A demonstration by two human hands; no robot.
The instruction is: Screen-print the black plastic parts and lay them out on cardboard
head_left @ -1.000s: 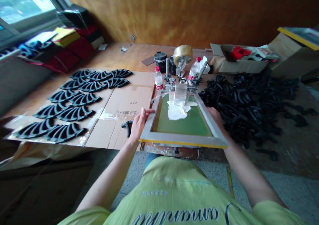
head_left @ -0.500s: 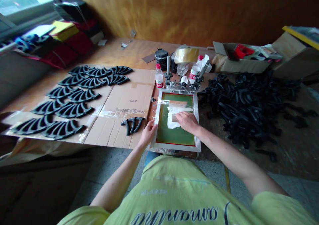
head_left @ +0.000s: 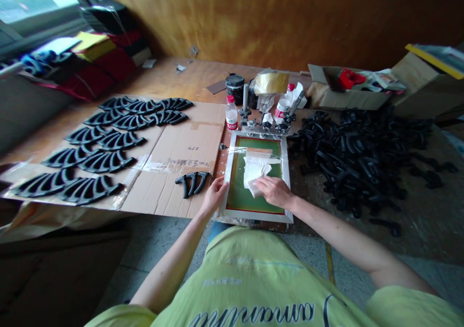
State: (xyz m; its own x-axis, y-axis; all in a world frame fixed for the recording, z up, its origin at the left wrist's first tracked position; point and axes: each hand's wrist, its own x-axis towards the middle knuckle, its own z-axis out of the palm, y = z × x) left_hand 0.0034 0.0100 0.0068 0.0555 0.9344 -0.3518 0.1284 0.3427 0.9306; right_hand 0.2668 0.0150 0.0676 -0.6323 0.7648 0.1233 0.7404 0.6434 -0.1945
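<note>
A silver-edged printing screen (head_left: pixel 290 191) with green mesh lies in front of me. On its left edge my left hand (head_left: pixel 216 191) is closed, fingers at the rim. My right hand (head_left: pixel 274 191) is closed over the mesh on a small, pale, flat squeegee (head_left: pixel 255 188), partly hidden by the fingers. Thick white ink (head_left: pixel 255 170) with a ragged outline covers the mesh just beyond it. A brown strip with clear tape (head_left: pixel 259 151) lies farther up the screen. Metal clamps (head_left: pixel 266 128) stand at the screen's far end.
Black curved parts (head_left: pixel 99 160) lie in rows on cardboard (head_left: pixel 188 143) at left, with one ribbed black piece (head_left: pixel 192 183) near my left hand. A black heap (head_left: pixel 348 158) lies right. Behind the screen stand a red-capped bottle (head_left: pixel 231 113) and black tub (head_left: pixel 235 88).
My right hand has moved slightly toward me with the squeegee, and the white patch beyond it looks broader. My left hand stays at the screen's left edge.
</note>
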